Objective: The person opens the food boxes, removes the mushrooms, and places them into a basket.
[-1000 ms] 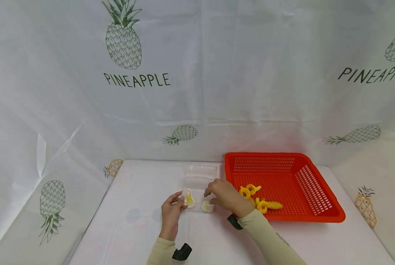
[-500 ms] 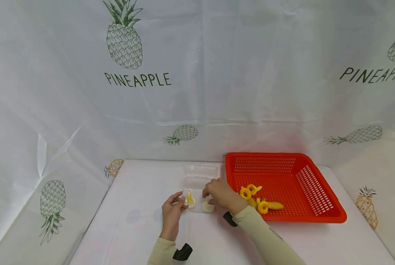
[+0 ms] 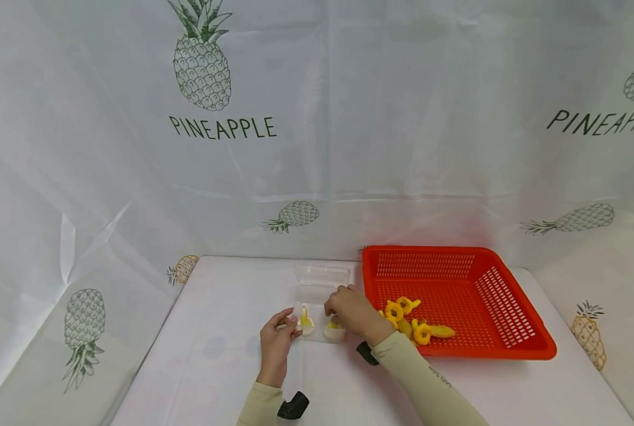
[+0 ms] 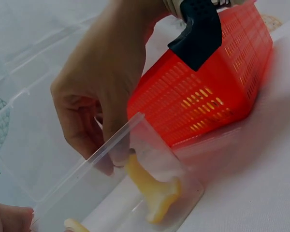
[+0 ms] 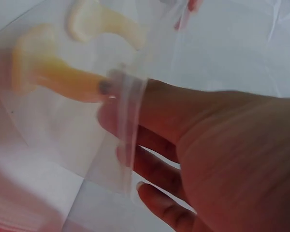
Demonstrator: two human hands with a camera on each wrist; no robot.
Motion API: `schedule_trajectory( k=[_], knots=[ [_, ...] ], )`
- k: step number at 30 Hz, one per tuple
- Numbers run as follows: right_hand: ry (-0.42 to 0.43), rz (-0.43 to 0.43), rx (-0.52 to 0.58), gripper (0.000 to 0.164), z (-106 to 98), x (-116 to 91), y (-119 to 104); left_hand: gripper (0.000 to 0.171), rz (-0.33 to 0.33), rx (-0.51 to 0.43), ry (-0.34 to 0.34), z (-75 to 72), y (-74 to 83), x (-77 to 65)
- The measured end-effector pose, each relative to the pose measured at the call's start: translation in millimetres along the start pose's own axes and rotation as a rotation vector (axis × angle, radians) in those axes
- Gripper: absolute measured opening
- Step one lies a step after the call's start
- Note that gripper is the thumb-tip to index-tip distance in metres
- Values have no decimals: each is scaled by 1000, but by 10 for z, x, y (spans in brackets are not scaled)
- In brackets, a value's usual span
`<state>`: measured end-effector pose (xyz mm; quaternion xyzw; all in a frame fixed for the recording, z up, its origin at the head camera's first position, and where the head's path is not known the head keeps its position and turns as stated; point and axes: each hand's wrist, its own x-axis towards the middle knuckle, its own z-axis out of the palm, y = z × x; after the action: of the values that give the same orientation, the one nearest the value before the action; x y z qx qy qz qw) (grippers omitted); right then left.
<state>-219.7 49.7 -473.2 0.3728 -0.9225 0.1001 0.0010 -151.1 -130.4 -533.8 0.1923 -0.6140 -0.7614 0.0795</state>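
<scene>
A clear plastic box (image 3: 317, 339) lies on the table with its lid (image 3: 322, 276) raised at the back. My left hand (image 3: 277, 343) pinches the box's left wall. Inside stand two yellow pieces with narrow stems and wide, pale flared ends, one on the left (image 3: 306, 322) and one on the right (image 3: 334, 331). My right hand (image 3: 351, 310) reaches over the box wall, and its thumb and finger pinch the dark stem tip of the right piece (image 4: 154, 191). In the right wrist view, the other fingers of that hand hang loosely outside the wall.
A red perforated basket (image 3: 524, 325) stands right of the box, close to my right forearm. Several yellow pieces (image 3: 422, 333) lie in its near left part. Behind the table hangs a white sheet (image 3: 402, 148) printed with pineapples.
My right hand has shifted slightly left over the box, and more of the right piece's yellow stem shows below its fingers. The left hand keeps its hold on the box.
</scene>
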Motion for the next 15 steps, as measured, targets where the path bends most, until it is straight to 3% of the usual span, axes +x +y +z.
schedule_trajectory(
  k=[15],
  knots=[
    [92, 7, -139, 5, 90, -26, 1, 34, 3, -5, 1, 8, -14, 14]
  ],
)
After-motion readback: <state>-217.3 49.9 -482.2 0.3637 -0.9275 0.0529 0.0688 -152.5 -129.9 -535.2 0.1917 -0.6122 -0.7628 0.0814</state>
